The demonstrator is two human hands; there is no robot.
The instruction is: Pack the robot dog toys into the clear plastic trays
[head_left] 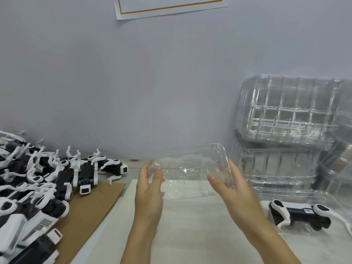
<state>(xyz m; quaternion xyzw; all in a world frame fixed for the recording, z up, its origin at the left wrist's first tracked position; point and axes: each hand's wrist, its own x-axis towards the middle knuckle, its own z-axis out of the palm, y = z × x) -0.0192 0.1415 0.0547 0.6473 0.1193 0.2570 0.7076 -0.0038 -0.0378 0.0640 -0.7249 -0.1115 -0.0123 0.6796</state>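
Note:
A clear plastic tray (190,164) hangs in the air above the table's middle, held between both hands. My left hand (150,185) grips its left end and my right hand (228,185) grips its right end. Several black and white robot dog toys (57,180) lie in a heap on the left, on brown cardboard (91,212). One robot dog toy (299,214) lies packed in a clear tray (335,202) at the right.
A tall stack of clear plastic trays (289,111) leans against the wall at the back right. A white sheet (190,225) covers the table under my hands. The grey wall (133,82) stands close behind, with a paper notice (171,6) on it.

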